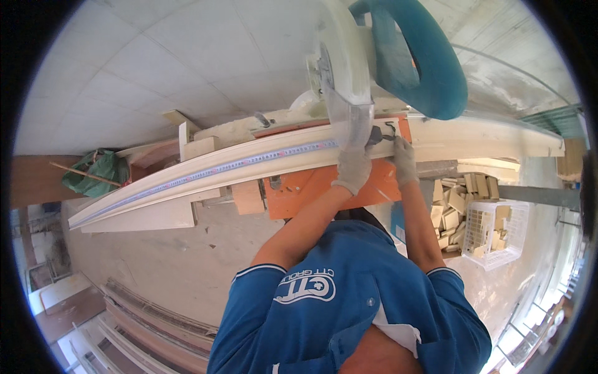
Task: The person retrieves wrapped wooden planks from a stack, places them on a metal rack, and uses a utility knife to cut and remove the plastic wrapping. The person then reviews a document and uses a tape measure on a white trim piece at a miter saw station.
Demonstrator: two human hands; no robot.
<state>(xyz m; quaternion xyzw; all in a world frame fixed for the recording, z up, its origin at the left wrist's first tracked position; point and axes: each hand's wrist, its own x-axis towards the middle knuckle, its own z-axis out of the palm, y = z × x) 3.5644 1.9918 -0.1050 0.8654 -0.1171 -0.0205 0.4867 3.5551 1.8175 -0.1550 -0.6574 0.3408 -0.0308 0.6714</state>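
Observation:
A long cream moulding (249, 163) lies across the bench under the saw, with an extended tape blade (215, 171) running along it. The tape measure's dark case (375, 136) sits near the blade's right end, between my hands. My left hand (354, 169), in a pale glove, is closed at the tape and moulding, its fingertips partly behind the saw's clear guard (352, 118). Just right of the case, my right hand (405, 162), also gloved, has its fingers bent together at the moulding beside a dark strap (390, 128). What those fingers hold is too small to tell.
The mitre saw's teal handle (445, 75) and head hang close above my hands. An orange bench plate (305, 190) lies below the moulding. At right are a pile of cut wood blocks (450, 209) and a white plastic basket (498, 240). Long boards (149, 327) lie at lower left.

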